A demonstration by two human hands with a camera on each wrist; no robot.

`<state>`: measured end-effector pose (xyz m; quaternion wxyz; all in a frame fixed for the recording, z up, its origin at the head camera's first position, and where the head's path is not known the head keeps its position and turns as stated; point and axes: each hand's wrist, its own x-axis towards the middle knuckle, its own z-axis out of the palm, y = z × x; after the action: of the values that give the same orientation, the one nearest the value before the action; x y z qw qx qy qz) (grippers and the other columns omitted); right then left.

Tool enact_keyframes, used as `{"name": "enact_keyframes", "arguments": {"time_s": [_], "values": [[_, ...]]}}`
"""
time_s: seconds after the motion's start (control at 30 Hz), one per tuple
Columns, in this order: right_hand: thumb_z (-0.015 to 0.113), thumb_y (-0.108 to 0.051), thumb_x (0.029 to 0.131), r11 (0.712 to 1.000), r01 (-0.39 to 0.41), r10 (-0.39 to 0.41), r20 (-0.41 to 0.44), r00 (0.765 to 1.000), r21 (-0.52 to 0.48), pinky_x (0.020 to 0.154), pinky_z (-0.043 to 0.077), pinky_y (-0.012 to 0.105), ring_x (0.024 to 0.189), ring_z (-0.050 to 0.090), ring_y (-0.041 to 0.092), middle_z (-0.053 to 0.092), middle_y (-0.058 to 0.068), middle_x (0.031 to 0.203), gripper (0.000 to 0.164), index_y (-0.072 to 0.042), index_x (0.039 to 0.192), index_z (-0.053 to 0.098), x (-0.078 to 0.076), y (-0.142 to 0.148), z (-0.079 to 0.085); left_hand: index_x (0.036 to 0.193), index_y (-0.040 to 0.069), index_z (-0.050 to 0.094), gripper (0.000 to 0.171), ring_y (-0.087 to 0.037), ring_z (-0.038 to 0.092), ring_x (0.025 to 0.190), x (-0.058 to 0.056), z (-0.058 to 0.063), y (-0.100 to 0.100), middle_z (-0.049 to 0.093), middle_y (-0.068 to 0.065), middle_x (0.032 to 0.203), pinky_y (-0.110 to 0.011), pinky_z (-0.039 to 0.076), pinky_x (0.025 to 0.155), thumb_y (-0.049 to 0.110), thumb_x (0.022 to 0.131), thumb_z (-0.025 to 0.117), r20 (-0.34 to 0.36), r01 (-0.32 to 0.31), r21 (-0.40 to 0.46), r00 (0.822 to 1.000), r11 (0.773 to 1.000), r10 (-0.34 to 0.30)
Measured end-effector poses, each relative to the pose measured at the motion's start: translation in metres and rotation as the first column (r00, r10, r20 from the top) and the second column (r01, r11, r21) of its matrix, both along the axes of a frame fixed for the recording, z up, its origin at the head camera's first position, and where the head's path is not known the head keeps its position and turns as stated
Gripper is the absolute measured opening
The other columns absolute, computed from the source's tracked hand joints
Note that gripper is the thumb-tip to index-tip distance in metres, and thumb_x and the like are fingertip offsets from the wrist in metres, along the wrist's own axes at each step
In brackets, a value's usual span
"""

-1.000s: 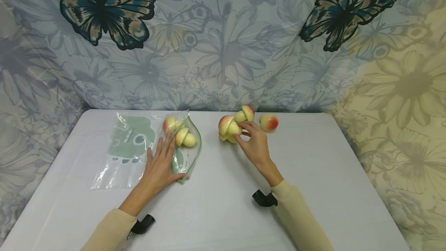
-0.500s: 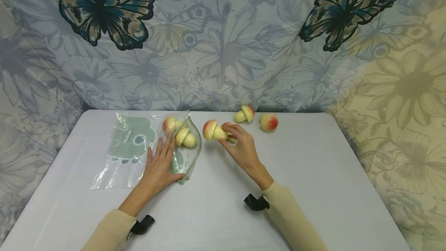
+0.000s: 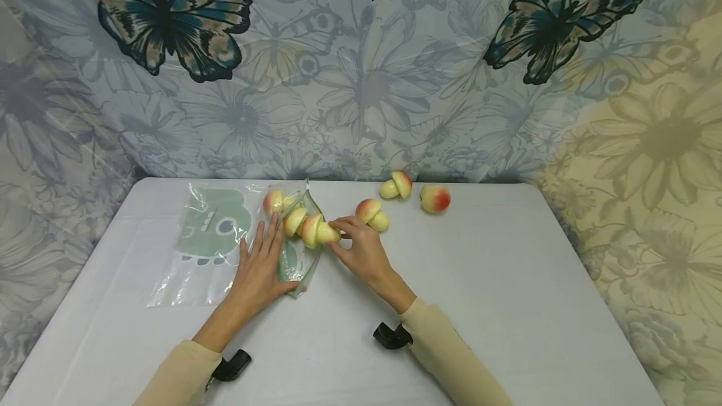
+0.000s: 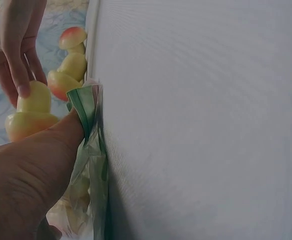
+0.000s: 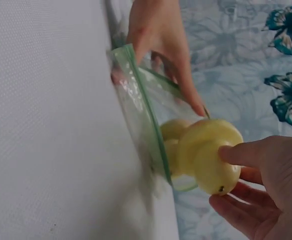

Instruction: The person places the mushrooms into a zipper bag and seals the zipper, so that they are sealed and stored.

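My right hand (image 3: 368,255) pinches a yellow toy mushroom (image 3: 323,232) with a reddish cap by its stem. The mushroom's cap is at the open mouth of a clear zip bag (image 3: 169,284) with green print and a green zip edge. In the right wrist view, thumb and fingers grip the held mushroom (image 5: 218,165) beside that green edge (image 5: 148,115). My left hand (image 3: 259,271) lies on the bag with fingers spread and straight, its thumb at the near end of the mouth. Two similar mushrooms, one at the back (image 3: 273,202) and one nearer (image 3: 294,222), lie inside the bag.
To the right of the bag, a loose mushroom (image 3: 370,214) lies close behind my right hand. Two more, one on its side (image 3: 397,185) and one showing its red cap (image 3: 435,198), are near the back edge of the white table (image 3: 507,281). A patterned cloth hangs behind.
My right hand has taken one mushroom from the group and carried it left to the bag's mouth. Another mushroom stays where the group was. My left hand has kept its place.
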<state>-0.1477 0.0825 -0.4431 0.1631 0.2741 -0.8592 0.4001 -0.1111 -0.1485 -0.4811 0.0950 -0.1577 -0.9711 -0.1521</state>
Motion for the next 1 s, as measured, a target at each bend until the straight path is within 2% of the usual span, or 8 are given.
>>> {"name": "enact_keyframes", "arguments": {"time_s": [0.2, 0.4, 0.6, 0.77, 1.0], "values": [[0.081, -0.005, 0.079, 0.999, 0.034, -0.035, 0.039, 0.999, 0.021, 0.076, 0.058, 0.028, 0.094, 0.068, 0.024, 0.068, 0.012, 0.104, 0.032, 0.003, 0.107, 0.071, 0.001, -0.002, 0.000, 0.154, -0.004, 0.017, 0.134, -0.043, 0.012, 0.147, 0.000, 0.000, 0.000, 0.002, -0.013, 0.165, -0.075, 0.018, 0.105, 0.050, 0.057, 0.091, 0.001, 0.002, 0.002, 1.000, 1.000, -0.002], [0.081, -0.005, 0.078, 0.998, 0.055, -0.058, 0.068, 0.996, 0.041, 0.075, 0.057, 0.025, 0.094, 0.068, 0.025, 0.068, 0.013, 0.103, 0.031, 0.004, 0.106, 0.072, 0.001, -0.002, -0.001, 0.154, -0.003, 0.016, 0.134, -0.045, 0.014, 0.146, -0.001, -0.001, 0.001, 0.001, -0.012, 0.165, -0.076, 0.019, 0.104, 0.048, 0.056, 0.092, -0.002, 0.005, 0.019, 1.000, 1.000, -0.005], [0.081, -0.006, 0.078, 0.996, 0.066, -0.071, 0.104, 0.992, 0.056, 0.073, 0.058, 0.028, 0.093, 0.068, 0.026, 0.068, 0.015, 0.102, 0.029, 0.005, 0.104, 0.072, -0.004, -0.008, -0.005, 0.155, -0.002, 0.017, 0.134, -0.045, 0.014, 0.146, -0.001, -0.001, 0.001, 0.002, -0.011, 0.165, -0.077, 0.019, 0.102, 0.048, 0.056, 0.092, -0.009, 0.015, 0.021, 1.000, 1.000, -0.014], [0.081, -0.009, 0.080, 0.991, 0.096, -0.106, 0.122, 0.987, 0.089, 0.073, 0.057, 0.026, 0.091, 0.069, 0.025, 0.069, 0.014, 0.103, 0.030, 0.003, 0.105, 0.072, -0.009, -0.017, -0.009, 0.155, -0.002, 0.018, 0.133, -0.046, 0.011, 0.146, -0.001, 0.000, 0.002, -0.001, -0.010, 0.165, -0.079, 0.018, 0.101, 0.047, 0.056, 0.092, 0.001, 0.025, 0.019, 1.000, 0.999, -0.025], [0.082, -0.011, 0.079, 0.988, 0.148, -0.152, 0.139, 0.979, 0.044, 0.073, 0.057, 0.026, 0.091, 0.069, 0.025, 0.070, 0.014, 0.101, 0.030, 0.002, 0.105, 0.073, -0.018, -0.030, -0.013, 0.155, 0.001, 0.017, 0.131, -0.045, 0.008, 0.147, -0.001, 0.000, 0.001, -0.001, -0.009, 0.165, -0.080, 0.021, 0.098, 0.044, 0.057, 0.093, -0.002, 0.042, 0.028, 0.999, 0.999, -0.042]]}}
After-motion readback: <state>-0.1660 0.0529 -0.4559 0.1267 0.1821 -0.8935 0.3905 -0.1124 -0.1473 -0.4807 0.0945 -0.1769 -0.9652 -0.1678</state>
